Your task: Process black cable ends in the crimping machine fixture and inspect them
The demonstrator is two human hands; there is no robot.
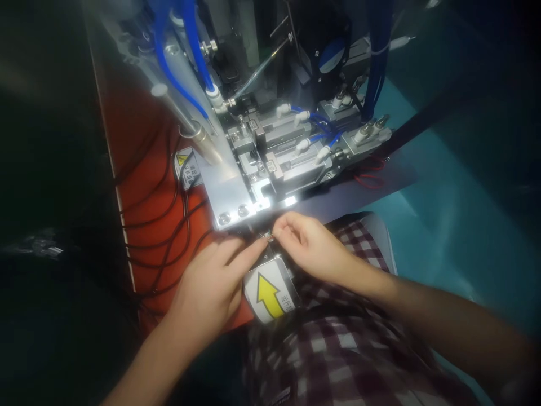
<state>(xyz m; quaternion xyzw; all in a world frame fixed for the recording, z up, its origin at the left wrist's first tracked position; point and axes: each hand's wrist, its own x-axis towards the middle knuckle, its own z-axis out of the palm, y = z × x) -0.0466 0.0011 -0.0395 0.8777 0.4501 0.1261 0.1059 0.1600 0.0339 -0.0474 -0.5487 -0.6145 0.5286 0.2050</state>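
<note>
My left hand (pixel 213 282) and my right hand (pixel 310 242) meet just below the front edge of a metal machine plate (pixel 230 189). Both pinch at a tiny shiny part (pixel 267 237) between their fingertips; I cannot make out what it is. The left index finger points right toward it, and the right thumb and forefinger close on it from the other side. A white label with a yellow arrow (pixel 270 293) lies directly under the hands.
The machine (pixel 279 146) carries metal blocks, white fittings and blue air hoses (pixel 192 51). Black cables (pixel 169 225) run over an orange surface at the left. A red wire (pixel 372 177) loops at the right. A teal floor (pixel 443 225) and my checked clothing (pixel 338 344) fill the foreground.
</note>
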